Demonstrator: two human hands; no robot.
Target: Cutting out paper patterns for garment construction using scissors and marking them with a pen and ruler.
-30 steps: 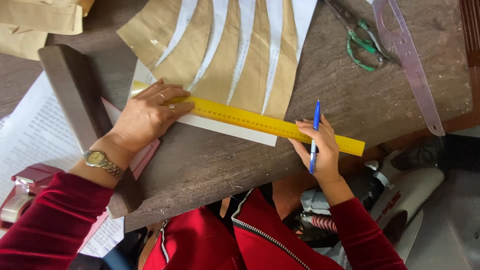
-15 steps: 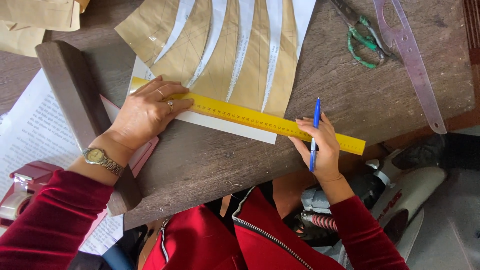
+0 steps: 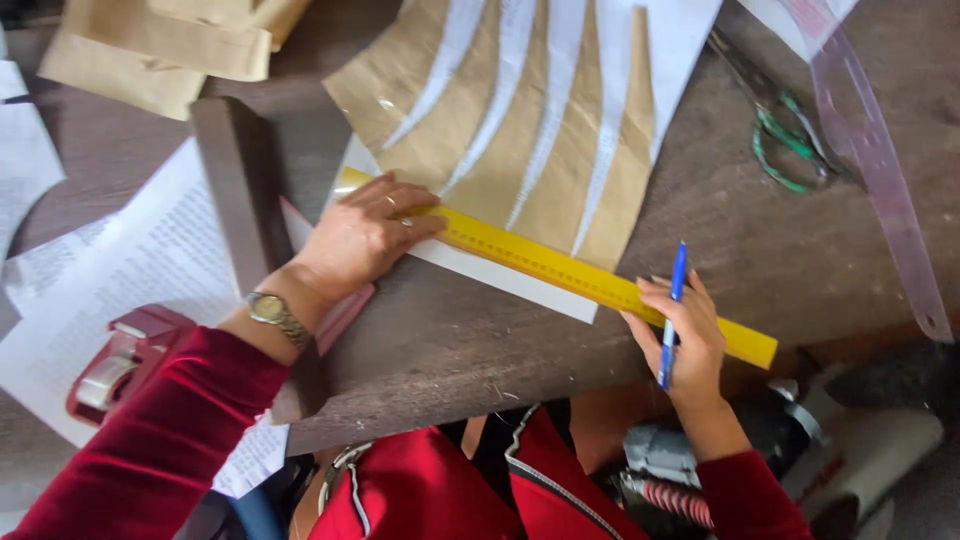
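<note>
My left hand (image 3: 365, 235) presses flat on the left end of a long yellow ruler (image 3: 560, 268), fingers spread. The ruler lies slanted across the lower edge of a white paper sheet (image 3: 500, 275) covered with tan pattern strips (image 3: 520, 120). My right hand (image 3: 685, 340) rests against the ruler's right part and holds a blue pen (image 3: 672, 315) upright, tip pointing away from me. A wristwatch (image 3: 272, 312) sits on my left wrist, and both arms wear red velvet sleeves.
A dark wooden block (image 3: 235, 200) lies left of my left hand on the brown worktable (image 3: 720, 240). Green-handled scissors (image 3: 780, 140) and a clear curved ruler (image 3: 880, 170) lie at the right. A red tape dispenser (image 3: 125, 360) sits on printed papers (image 3: 130, 270) at the left.
Both hands and the ruler stay where they were; only the view has shifted slightly.
</note>
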